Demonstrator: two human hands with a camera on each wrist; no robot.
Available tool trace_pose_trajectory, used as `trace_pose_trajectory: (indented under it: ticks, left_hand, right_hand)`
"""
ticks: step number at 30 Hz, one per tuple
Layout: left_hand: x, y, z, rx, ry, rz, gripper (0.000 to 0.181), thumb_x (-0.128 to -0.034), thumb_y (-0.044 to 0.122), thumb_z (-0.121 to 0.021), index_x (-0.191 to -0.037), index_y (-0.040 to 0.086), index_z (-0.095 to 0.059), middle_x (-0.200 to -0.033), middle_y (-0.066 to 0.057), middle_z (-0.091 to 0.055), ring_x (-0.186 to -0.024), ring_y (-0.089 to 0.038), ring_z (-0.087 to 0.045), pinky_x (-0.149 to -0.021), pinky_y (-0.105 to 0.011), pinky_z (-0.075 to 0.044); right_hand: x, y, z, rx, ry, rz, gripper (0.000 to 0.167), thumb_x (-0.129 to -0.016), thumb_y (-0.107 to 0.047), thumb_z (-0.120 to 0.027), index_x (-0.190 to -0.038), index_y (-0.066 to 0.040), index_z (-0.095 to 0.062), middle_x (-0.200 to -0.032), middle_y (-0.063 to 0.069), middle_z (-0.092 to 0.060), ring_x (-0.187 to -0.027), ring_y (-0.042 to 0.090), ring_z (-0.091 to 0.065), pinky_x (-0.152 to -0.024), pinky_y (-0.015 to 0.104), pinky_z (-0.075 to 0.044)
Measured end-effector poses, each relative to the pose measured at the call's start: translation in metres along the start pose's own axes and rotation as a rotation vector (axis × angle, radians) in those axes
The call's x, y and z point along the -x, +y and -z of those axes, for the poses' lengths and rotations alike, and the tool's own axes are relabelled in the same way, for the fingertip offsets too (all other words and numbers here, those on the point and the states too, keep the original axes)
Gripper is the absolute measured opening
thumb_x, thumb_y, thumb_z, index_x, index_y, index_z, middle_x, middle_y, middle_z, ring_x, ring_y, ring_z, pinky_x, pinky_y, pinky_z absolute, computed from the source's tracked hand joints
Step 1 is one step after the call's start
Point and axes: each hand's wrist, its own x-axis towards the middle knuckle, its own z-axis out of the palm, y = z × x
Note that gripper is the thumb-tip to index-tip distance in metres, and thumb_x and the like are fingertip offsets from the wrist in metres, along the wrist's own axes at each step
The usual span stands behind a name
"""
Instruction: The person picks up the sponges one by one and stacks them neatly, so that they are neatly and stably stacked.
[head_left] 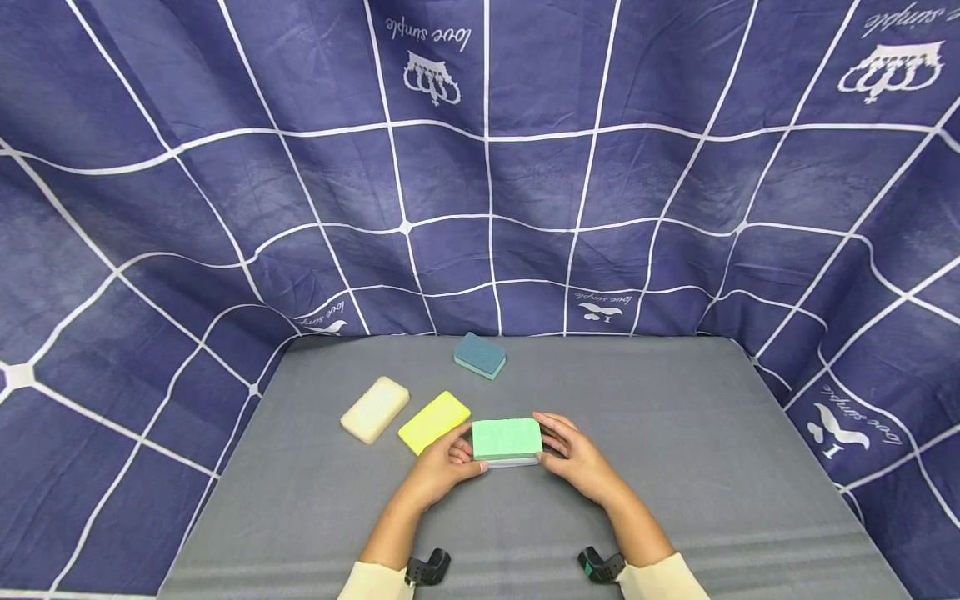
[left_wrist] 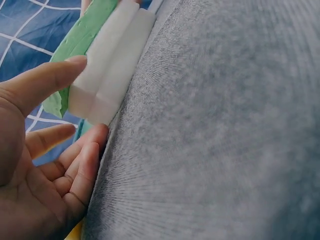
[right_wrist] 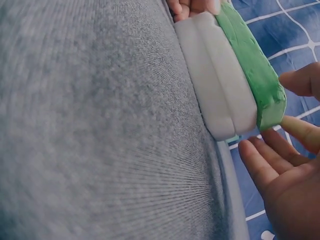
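A light green sponge (head_left: 507,437) lies on top of two white sponge blocks (right_wrist: 215,75), stacked flat on the grey table. My left hand (head_left: 444,463) is at the stack's left end, holding the green sponge. In the left wrist view its thumb (left_wrist: 75,64) lies over the seam between green and white, while the other fingers curve beside the end. At the opposite end my right hand (head_left: 579,463) grips the green sponge between thumb and index finger. Its lower fingers (right_wrist: 257,160) are beside the white blocks' end. Contact on the far side is hidden.
Left of the stack a yellow sponge (head_left: 433,422) lies close to my left hand, with a cream sponge (head_left: 375,409) farther left. A dark blue-green sponge (head_left: 480,356) is near the back of the grey table (head_left: 675,400). Blue curtain (head_left: 540,183) with white lines surrounds the table.
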Motion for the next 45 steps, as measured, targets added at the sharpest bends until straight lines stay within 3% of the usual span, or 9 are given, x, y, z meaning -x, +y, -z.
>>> trace_pose_trajectory:
  ticks: [4,7,11,17,25,35,45]
  left_hand:
    - [0.002,0.001,0.001,0.019,0.022,-0.007,0.083,-0.0794,0.02,-0.086,-0.151,0.009,-0.046,-0.112,-0.013,-0.06,-0.097,-0.019,-0.058,-0.084,-0.023,-0.05]
    - [0.003,0.002,0.002,0.055,0.036,-0.02,0.081,-0.0814,0.023,-0.085,-0.151,0.014,-0.046,-0.126,-0.014,-0.059,-0.112,-0.025,-0.06,-0.092,-0.032,-0.053]
    - [0.007,0.007,0.001,0.105,0.06,-0.046,0.071,-0.0859,0.02,-0.081,-0.15,0.016,-0.049,-0.134,-0.015,-0.056,-0.123,-0.032,-0.059,-0.095,-0.038,-0.055]
    - [0.009,0.01,-0.004,0.09,0.1,-0.076,0.059,-0.0888,0.015,-0.078,-0.144,0.016,-0.057,-0.127,-0.012,-0.059,-0.119,-0.032,-0.063,-0.092,-0.034,-0.056]
    - [0.011,0.01,-0.002,0.094,0.08,-0.045,0.058,-0.0898,0.02,-0.077,-0.144,0.018,-0.056,-0.127,-0.013,-0.06,-0.117,-0.031,-0.062,-0.095,-0.043,-0.054]
    - [0.01,0.011,-0.004,0.096,0.074,-0.033,0.06,-0.09,0.021,-0.077,-0.146,0.017,-0.055,-0.127,-0.014,-0.062,-0.113,-0.028,-0.062,-0.093,-0.04,-0.053]
    - [0.011,0.017,0.0,0.009,0.151,-0.055,0.059,-0.0856,0.026,-0.082,-0.14,0.019,-0.061,-0.118,-0.008,-0.062,-0.11,-0.024,-0.062,-0.087,-0.027,-0.054]
  right_hand:
    - [0.001,0.0,-0.001,0.041,0.018,0.027,0.069,-0.093,-0.007,-0.071,-0.153,0.003,-0.037,-0.153,0.025,-0.039,-0.143,0.042,-0.042,-0.112,0.04,-0.043]
    - [0.002,0.0,-0.002,0.051,0.037,0.042,0.068,-0.094,-0.012,-0.071,-0.153,0.001,-0.039,-0.153,0.024,-0.041,-0.143,0.041,-0.042,-0.111,0.04,-0.044]
    - [0.001,0.0,-0.004,0.052,0.047,0.038,0.065,-0.095,-0.016,-0.071,-0.152,-0.001,-0.042,-0.152,0.021,-0.043,-0.142,0.038,-0.044,-0.111,0.04,-0.045]
    - [0.001,0.001,-0.006,0.031,0.05,0.018,0.063,-0.095,-0.016,-0.071,-0.15,0.0,-0.045,-0.15,0.02,-0.046,-0.139,0.036,-0.047,-0.11,0.041,-0.045]
    - [0.001,-0.001,-0.007,0.011,0.047,-0.014,0.063,-0.095,-0.015,-0.071,-0.15,-0.001,-0.044,-0.149,0.017,-0.046,-0.138,0.036,-0.049,-0.107,0.031,-0.049]
    - [0.0,-0.002,-0.007,0.025,0.067,-0.04,0.063,-0.093,-0.014,-0.072,-0.149,-0.001,-0.046,-0.147,0.016,-0.048,-0.135,0.034,-0.051,-0.107,0.037,-0.049]
    - [0.001,-0.001,-0.004,0.042,0.051,-0.004,0.062,-0.095,-0.016,-0.071,-0.15,-0.001,-0.045,-0.148,0.02,-0.047,-0.136,0.04,-0.049,-0.108,0.044,-0.047]
